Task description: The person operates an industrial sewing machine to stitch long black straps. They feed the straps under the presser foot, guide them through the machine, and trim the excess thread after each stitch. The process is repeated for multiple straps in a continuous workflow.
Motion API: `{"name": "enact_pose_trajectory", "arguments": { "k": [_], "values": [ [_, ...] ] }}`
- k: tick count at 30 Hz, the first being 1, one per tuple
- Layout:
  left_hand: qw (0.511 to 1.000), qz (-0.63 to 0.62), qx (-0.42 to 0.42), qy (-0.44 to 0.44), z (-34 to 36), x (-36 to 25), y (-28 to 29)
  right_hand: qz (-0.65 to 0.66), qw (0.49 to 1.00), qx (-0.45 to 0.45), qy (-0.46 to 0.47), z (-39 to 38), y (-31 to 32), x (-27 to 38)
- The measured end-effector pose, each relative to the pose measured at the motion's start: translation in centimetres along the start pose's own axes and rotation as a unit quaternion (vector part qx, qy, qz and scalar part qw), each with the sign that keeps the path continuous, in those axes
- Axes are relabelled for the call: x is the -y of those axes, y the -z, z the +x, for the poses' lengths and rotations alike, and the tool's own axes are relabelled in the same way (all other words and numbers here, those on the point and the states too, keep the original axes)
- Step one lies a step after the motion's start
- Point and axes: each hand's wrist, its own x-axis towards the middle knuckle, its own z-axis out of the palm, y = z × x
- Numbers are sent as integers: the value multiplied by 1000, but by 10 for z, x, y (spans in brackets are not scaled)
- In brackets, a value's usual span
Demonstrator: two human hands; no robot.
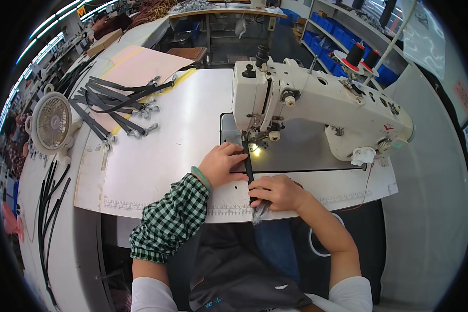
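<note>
A narrow black strap [248,165] runs from under the needle area of the white sewing machine [307,99] toward the table's front edge. My left hand [222,165] lies beside the strap close to the presser foot, its fingertips touching the strap's left side. Lower down, my right hand [278,192] pinches the strap from the right. Clear plastic wrap [260,212] covers the strap's near end, below my right fingers. The machine's lamp lights the metal bed [307,151] just right of the strap.
Several black straps with plastic-wrapped metal ends [114,104] lie at the table's far left. A small white fan [53,120] stands at the left edge, with long black strips [49,208] below it. Thread spools [355,54] stand behind the machine; blue bins [327,36] fill shelves.
</note>
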Motion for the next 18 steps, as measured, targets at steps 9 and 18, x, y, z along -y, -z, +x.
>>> {"name": "enact_pose_trajectory", "arguments": {
  "k": [9,18],
  "values": [
    [1000,3,1,-7,-1,0,-1,-11,1000,-17,0,-2,3,0],
    [1000,-19,-13,3,1,5,-7,-80,996,-13,-44,-2,7,-7]
  ]
}}
